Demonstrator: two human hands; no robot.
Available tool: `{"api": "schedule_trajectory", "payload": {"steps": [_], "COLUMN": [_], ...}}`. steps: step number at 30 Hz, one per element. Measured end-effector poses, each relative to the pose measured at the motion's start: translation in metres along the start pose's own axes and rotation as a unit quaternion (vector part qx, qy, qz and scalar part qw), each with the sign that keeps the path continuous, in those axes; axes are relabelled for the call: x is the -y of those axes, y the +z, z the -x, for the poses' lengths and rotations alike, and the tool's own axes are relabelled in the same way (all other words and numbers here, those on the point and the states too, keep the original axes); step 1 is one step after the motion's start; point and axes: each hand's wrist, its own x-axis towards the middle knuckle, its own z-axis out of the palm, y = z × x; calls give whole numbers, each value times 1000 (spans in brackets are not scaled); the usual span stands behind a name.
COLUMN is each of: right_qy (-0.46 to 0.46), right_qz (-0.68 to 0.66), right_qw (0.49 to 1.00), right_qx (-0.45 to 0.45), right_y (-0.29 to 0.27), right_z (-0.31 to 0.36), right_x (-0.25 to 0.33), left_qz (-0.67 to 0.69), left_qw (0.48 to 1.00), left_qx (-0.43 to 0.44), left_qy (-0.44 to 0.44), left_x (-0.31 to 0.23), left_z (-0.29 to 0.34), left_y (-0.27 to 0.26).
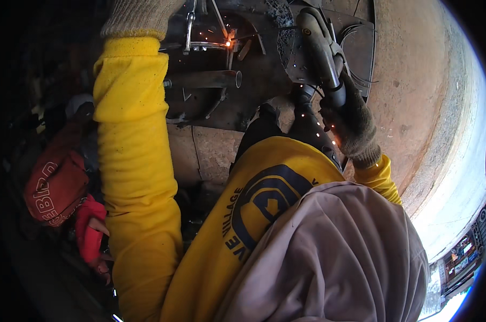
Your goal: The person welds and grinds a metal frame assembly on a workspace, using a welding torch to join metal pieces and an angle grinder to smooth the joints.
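My right hand [354, 121], in a brown knit glove, is closed around the handle of a grey welding electrode holder [320, 53] with a lever along its side. Left of the holder, a small bright orange spot [228, 44] glows on a metal frame of thin bars [206, 45], throwing sparks. My left hand [140, 19], gloved too, reaches to the top edge beside that frame; its fingers are cut off from view. Below the frame lies a thick steel pipe [210, 79], its open end facing right.
The dark metal work plate [261, 96] holds loose scraps and a bent metal piece [216, 103]. A coil of thin wire [355, 40] lies at its right. Sparks fall near my boots. At far left is another person in red [60, 182]. Bare brown ground [409, 70] spreads to the right.
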Motion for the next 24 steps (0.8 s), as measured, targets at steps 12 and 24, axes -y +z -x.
{"api": "schedule_trajectory", "payload": {"steps": [12, 24], "right_qy": [-20, -3], "right_qz": [66, 63], "right_qw": [998, 998], "right_qx": [14, 22], "right_y": [-2, 0], "right_z": [-1, -2], "right_x": [-1, 2], "left_qz": [5, -263], "left_qw": [1000, 934], "left_qx": [-14, -68], "left_qy": [8, 230], "left_x": [-1, 33], "left_z": [-1, -6], "left_y": [-1, 2]}}
